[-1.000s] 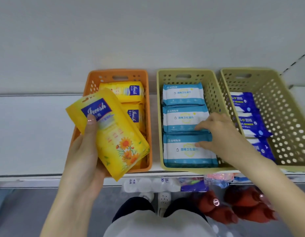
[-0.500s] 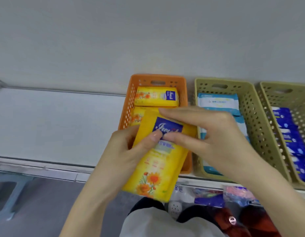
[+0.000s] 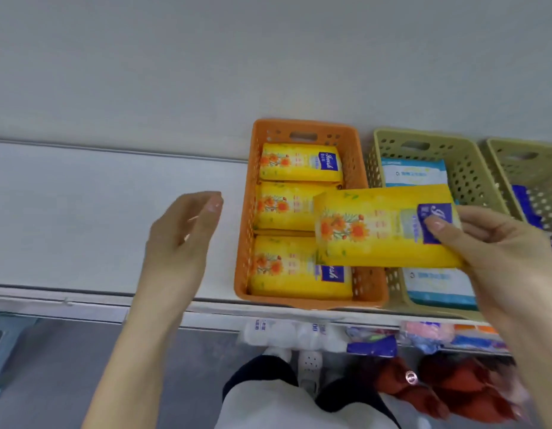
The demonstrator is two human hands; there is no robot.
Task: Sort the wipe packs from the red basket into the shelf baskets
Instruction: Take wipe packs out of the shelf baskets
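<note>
Your right hand (image 3: 497,252): pinches the yellow wipe pack (image 3: 370,227) by its blue-labelled end, over the orange basket (image 3: 305,131)'s right rim.
Your left hand (image 3: 179,239): fingers loose, holding nothing, left of that basket.

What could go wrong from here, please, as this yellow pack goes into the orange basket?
The right hand pinches the yellow pack by one end, so it may slip. It hangs over both the orange basket and the green basket, so a drop might land wrong. Three packs already fill the orange basket; a fourth may slide.
</note>
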